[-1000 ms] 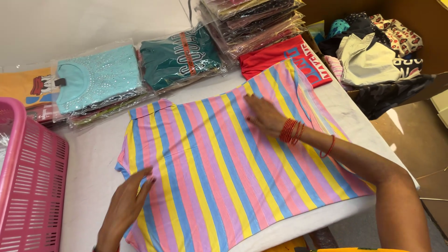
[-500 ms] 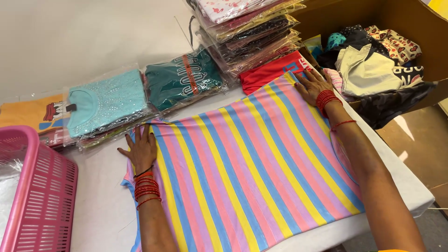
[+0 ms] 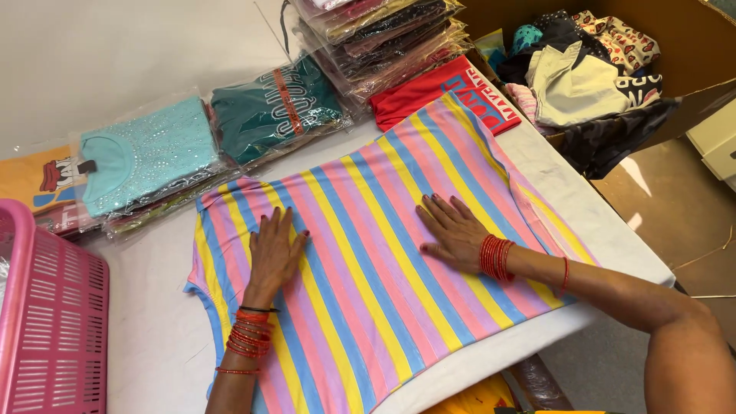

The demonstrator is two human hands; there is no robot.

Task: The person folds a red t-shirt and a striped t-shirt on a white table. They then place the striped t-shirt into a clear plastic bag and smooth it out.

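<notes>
We work at a white desk [image 3: 130, 337] that carries everything in view. The largest item on it is the striped shirt [image 3: 368, 261], in pink, yellow and blue bands, spread flat at the centre of the desk and running from 7 o'clock toward 1 o'clock. At 9 o'clock, touching the desk edge, stands a pink basket [image 3: 46, 337]. At 12 o'clock lies a row of bagged garments [image 3: 207, 138], with a taller stack of bagged clothes [image 3: 383, 38] just beside it, and a red shirt [image 3: 437, 92] touching the striped shirt's far end. At 2 o'clock, off the desk, a cardboard box [image 3: 675, 46] holds loose clothing. Our left hand [image 3: 274, 253] lies palm down on the shirt's left half, fingers spread wide, holding nothing. Our right hand [image 3: 454, 230] lies the same way on the right half, flat and empty. Judged risk: uneven pressure from either palm could drag the fabric and raise creases; a push toward 5 o'clock could slide the near hem over the desk edge.
</notes>
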